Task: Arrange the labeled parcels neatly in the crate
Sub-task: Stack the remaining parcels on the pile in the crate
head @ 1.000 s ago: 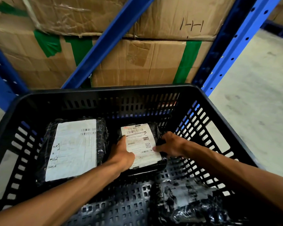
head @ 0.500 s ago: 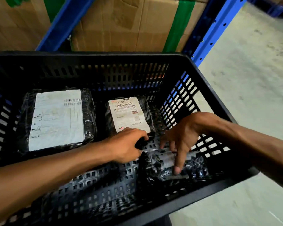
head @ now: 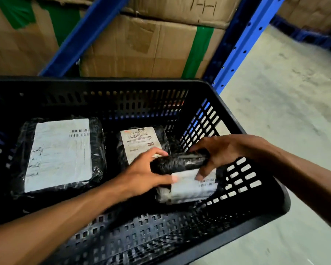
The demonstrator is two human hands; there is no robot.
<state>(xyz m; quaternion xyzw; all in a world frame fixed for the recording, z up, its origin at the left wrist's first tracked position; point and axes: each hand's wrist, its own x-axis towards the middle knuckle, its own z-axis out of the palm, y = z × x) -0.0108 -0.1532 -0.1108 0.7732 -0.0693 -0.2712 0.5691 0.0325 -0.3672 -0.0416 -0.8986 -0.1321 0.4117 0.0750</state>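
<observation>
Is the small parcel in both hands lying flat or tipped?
Tipped. The small parcel sits tilted between the left hand and right hand, label facing the camera, inside the crate.

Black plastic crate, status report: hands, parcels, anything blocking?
Left hand and right hand both grip small black-wrapped labeled parcel. Two labeled parcels flat at crate's far side. Nothing blocking.

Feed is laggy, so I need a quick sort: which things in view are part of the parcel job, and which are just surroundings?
Part of the job:
black crate
large parcel
middle parcel
small parcel, held by the left hand and right hand

Just surroundings:
cardboard boxes
blue rack
concrete floor
</observation>
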